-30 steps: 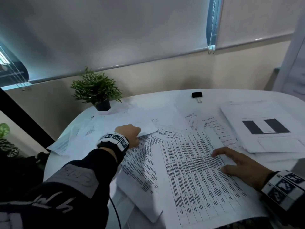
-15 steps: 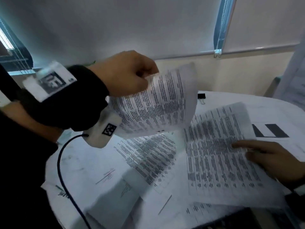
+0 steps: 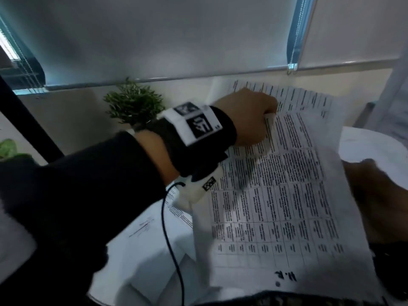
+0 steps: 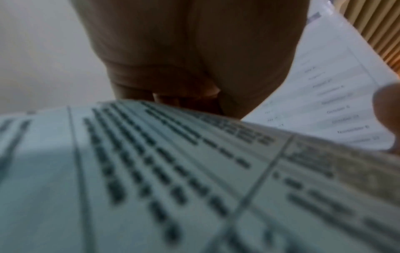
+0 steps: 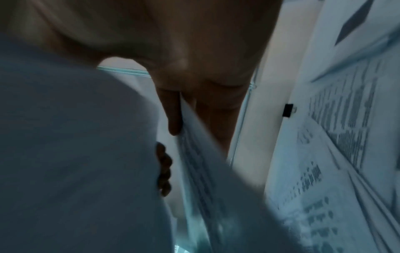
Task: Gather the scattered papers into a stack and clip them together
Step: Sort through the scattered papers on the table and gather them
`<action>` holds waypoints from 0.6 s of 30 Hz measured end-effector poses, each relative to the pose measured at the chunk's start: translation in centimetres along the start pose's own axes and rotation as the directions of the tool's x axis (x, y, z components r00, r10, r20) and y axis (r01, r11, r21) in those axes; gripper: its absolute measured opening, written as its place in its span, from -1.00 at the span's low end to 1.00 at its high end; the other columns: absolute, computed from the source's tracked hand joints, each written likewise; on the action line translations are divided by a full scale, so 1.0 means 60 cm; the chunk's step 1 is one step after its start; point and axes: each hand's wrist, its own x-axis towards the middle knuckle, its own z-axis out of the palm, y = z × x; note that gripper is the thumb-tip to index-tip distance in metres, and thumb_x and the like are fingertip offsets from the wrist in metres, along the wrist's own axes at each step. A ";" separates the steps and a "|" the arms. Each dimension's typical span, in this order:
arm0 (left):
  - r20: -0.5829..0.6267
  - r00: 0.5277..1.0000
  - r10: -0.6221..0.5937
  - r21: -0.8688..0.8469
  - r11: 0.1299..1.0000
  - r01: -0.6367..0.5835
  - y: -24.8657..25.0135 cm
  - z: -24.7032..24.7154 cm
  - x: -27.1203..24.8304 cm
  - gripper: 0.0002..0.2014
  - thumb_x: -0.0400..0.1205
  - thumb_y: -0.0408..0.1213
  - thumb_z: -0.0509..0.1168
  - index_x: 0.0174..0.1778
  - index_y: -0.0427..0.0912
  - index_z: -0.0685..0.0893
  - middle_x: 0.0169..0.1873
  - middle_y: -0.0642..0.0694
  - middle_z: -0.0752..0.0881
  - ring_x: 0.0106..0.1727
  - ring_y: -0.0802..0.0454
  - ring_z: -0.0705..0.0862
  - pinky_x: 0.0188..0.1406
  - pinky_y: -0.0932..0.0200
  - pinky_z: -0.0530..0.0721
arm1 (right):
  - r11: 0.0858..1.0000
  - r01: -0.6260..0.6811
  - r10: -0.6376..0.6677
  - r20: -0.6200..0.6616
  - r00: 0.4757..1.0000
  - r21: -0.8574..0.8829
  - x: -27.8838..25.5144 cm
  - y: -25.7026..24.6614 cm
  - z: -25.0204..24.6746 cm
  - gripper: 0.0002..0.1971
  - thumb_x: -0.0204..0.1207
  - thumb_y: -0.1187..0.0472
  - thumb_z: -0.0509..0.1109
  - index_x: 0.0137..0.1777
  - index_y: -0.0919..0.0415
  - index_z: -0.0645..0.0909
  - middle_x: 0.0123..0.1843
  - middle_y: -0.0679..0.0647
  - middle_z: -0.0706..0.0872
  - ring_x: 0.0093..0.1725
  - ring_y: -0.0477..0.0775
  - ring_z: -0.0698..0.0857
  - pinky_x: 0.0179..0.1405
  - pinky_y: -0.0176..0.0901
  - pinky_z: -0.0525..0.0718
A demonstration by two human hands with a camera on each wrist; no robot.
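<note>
Left hand: the left hand (image 3: 244,117) is clenched on the far edge of a printed table sheet (image 3: 287,195), fingers curled over the paper's top; the left wrist view shows the same sheet (image 4: 173,171) right under the palm.
Right hand: the right hand (image 3: 379,195) is dark and blurred at the right edge of the sheets; the right wrist view shows a finger (image 5: 173,113) and the thumb pinching a paper edge, so it is grasping sheets too.
What has changed: a second ago both hands lay on papers spread flat on the counter; half a second ago the left hand had one sheet up in the air while the right pressed another down. Now the lifted sheet has come across to the right, and the two sheets are held together in front of the person, off the counter.
Held papers: a second sheet (image 3: 293,96) shows behind the front one at the far edge, not squared to it.
Loose papers: more sheets (image 3: 141,239) lie on the counter (image 3: 375,149) at near left, under the left arm.
Binder clip: a small black clip (image 5: 288,110) sits on the counter far from the hands, seen only in the right wrist view.
Meaning for the task: judging from this, the stack has only been started; most sheets remain to be gathered, edges need aligning, and clipping is not yet near.
Other: a potted plant (image 3: 134,102) stands at the far left.
</note>
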 end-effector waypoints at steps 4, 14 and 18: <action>-0.003 0.999 -0.036 -0.117 0.993 0.035 -0.017 0.045 -0.015 -0.80 0.59 -0.34 0.17 0.11 -0.10 0.55 -0.26 -0.01 0.59 -0.29 0.00 0.50 -0.35 0.20 0.43 | 0.975 -0.113 0.077 -0.189 0.979 -0.191 0.004 0.027 -0.012 -0.69 0.46 0.48 0.27 -0.04 0.17 0.80 -0.02 0.34 0.80 -0.16 0.34 0.81 -0.33 0.06 0.78; 0.478 0.518 -0.709 0.308 0.688 0.658 -0.282 0.168 -0.179 0.00 0.35 0.40 0.35 0.54 -0.25 0.31 0.48 -0.22 0.45 0.43 -0.17 0.48 0.34 0.04 0.50 | 0.363 -0.359 -0.192 -0.446 0.874 -0.860 -0.080 0.233 -0.389 0.10 -0.07 -0.70 0.24 0.32 0.11 0.41 0.12 0.25 0.57 -0.07 -0.02 0.52 0.10 -0.29 0.54; 0.416 0.517 -0.748 0.310 0.651 0.692 -0.273 0.213 -0.194 0.12 0.15 0.51 0.38 0.46 -0.24 0.37 0.39 -0.23 0.44 0.37 -0.20 0.50 0.29 -0.02 0.55 | 0.450 -0.362 -0.035 -0.421 0.906 -0.816 -0.080 0.176 -0.241 -0.74 0.25 -0.06 0.34 -0.07 -0.20 0.40 0.02 -0.43 0.51 -0.11 -0.39 0.47 0.04 -0.80 0.31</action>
